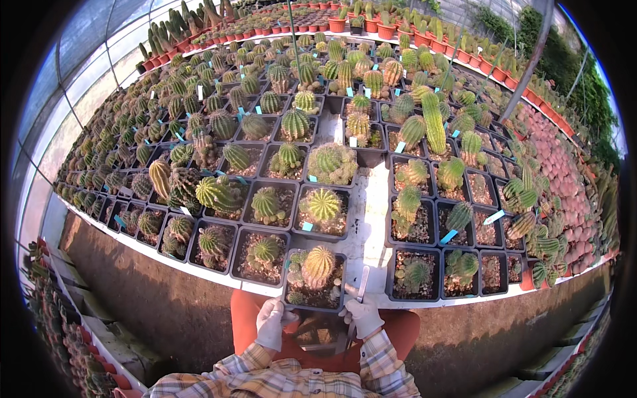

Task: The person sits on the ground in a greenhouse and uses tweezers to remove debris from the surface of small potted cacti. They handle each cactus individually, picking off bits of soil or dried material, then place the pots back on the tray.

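A square black plastic pot [314, 309] sits in front of me, overhanging the bench's front edge. In it grow a yellowish-green ribbed cactus [318, 267] and several smaller cacti over dark soil. At its near left corner is my left hand [270, 321], in a pale glove, with its fingers closed on the pot's edge. My right hand [363, 314], gloved too, grips a long thin metal tool [365, 282], apparently tweezers, whose upper end points away from me. That hand's fingertips are beside the pot's near right corner; whether they touch it is unclear.
Potted cacti fill the white bench [367, 219] on both sides of a bare strip; some have blue plant labels [307, 227]. A metal post [528, 64] rises at right. Terracotta-coloured pots [385, 31] line the back. Dirt paths [473, 328] and more plant rows [54, 303] flank me.
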`<state>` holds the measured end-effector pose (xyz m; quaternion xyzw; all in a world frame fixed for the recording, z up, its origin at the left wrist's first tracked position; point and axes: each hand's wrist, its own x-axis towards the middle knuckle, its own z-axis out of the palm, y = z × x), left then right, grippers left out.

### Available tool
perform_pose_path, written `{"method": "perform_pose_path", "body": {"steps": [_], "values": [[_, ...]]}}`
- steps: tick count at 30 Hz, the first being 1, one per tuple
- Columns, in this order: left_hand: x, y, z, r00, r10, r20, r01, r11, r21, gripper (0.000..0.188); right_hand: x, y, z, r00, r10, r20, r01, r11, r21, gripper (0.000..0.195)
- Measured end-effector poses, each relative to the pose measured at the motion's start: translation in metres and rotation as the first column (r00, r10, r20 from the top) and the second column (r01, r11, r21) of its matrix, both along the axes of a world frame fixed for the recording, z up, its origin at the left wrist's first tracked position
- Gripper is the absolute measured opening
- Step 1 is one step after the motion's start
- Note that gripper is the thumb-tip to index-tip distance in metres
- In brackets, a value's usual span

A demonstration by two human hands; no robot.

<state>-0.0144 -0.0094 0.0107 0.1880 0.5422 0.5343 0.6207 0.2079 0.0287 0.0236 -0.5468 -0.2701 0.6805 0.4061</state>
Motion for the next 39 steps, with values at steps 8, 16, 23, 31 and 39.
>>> {"method": "perform_pose_path", "body": {"steps": [8,16,23,31,39], "values": [[0.0,0.0,0.006,0.996,0.015,0.086,-0.017,1.0,0.024,0.014,0.004,-0.011,0.014,0.993,-0.077,0.085,0.078,0.997,-0.005,0.032],[0.004,-0.004,0.005,0.987,-0.144,0.077,0.152,0.982,-0.109,0.016,0.007,0.023,0.066,0.951,-0.289,0.113,0.283,0.957,0.071,0.021],[0.001,-0.003,0.0,0.985,-0.158,0.068,0.163,0.984,-0.07,0.016,0.009,0.127,0.096,0.957,-0.287,-0.038,0.289,0.936,0.202,0.022],[-0.003,0.002,0.002,0.969,-0.24,0.054,0.245,0.963,-0.117,0.018,0.029,0.283,0.024,0.925,-0.259,0.278,0.305,0.943,-0.134,0.01],[-0.008,0.003,0.002,0.973,-0.2,0.112,0.215,0.965,-0.149,0.018,-0.002,0.307,0.012,0.867,-0.131,0.481,0.203,0.974,-0.101,0.018]]}}
